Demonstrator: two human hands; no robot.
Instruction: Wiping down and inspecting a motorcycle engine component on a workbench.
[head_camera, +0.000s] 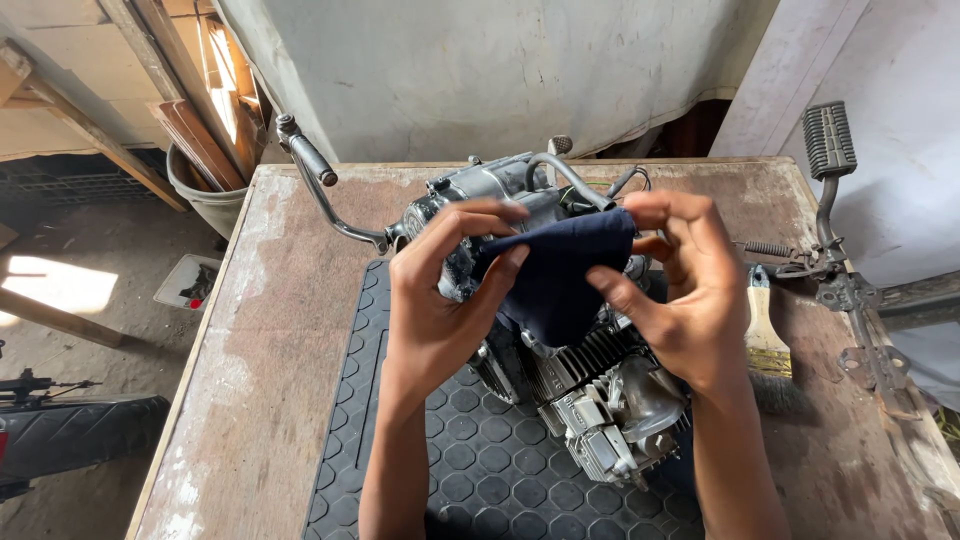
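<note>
A dark blue cloth (560, 275) is held between 2 hands above a small engine (560, 370). The left hand (440, 300) is closed on the cloth's left edge, pinched between thumb and fingertips. The right hand (680, 290) is closed on the right edge, with the fingers curled over the top and the thumb pressed against the cloth from below. The cloth is stretched between them and hangs just over the engine's upper part, near the middle of the scene.

The engine is laid on a black rubber mat (420, 440) with a hexagon pattern, and the mat is spread on a worn wooden table (270, 340). A bent metal lever (320, 185) is seen at the engine's far left. At the right, a paintbrush (765, 330) is laid on the table, just beside the right hand, and a foot pedal arm (830, 180) is placed beyond it.
</note>
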